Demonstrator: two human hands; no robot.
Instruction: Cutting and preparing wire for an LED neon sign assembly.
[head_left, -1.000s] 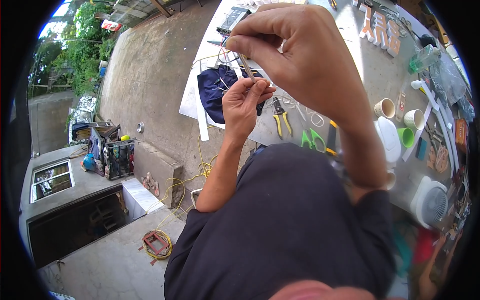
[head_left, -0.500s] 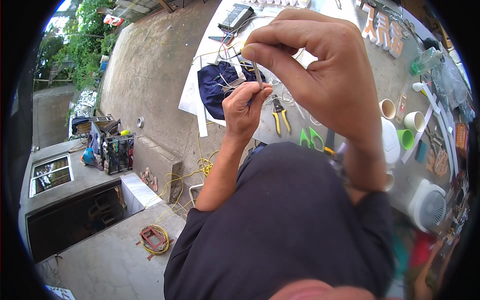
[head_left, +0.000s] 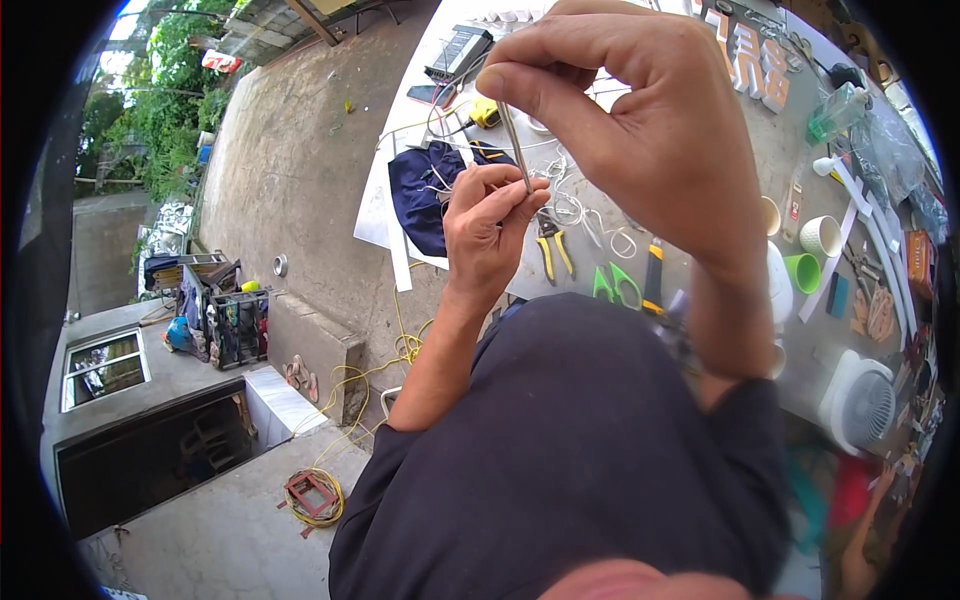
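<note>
Raised over the table, my right hand (head_left: pixel 630 130) pinches the upper end of a thin, greyish double strand (head_left: pixel 514 145) between thumb and fingertips. Its lower end is pinched by my left hand (head_left: pixel 482 235), so the strand runs slanting between both hands. Whether it is wire or a metal tool cannot be made out. Beneath the hands lie a dark blue cloth (head_left: pixel 412 205) and tangled white wires (head_left: pixel 568 208). Nearer to me are yellow-handled pliers (head_left: pixel 554 254), green-handled scissors (head_left: pixel 620 290) and a yellow-and-black utility knife (head_left: pixel 653 278). A yellow object (head_left: pixel 485 112) is partly hidden behind my right fingers.
A black box with leads (head_left: pixel 460 52) lies at the table's far left. White block letters (head_left: pixel 755 68), cups (head_left: pixel 820 238) and a white fan (head_left: pixel 862 402) occupy the right side. Another person's arm (head_left: pixel 862 540) shows lower right. Yellow cord (head_left: pixel 405 345) trails on the floor.
The view has shifted slightly. More of the strand shows as my hands are a little farther apart. The yellow object and the utility knife are now more visible. Both pinches hold.
</note>
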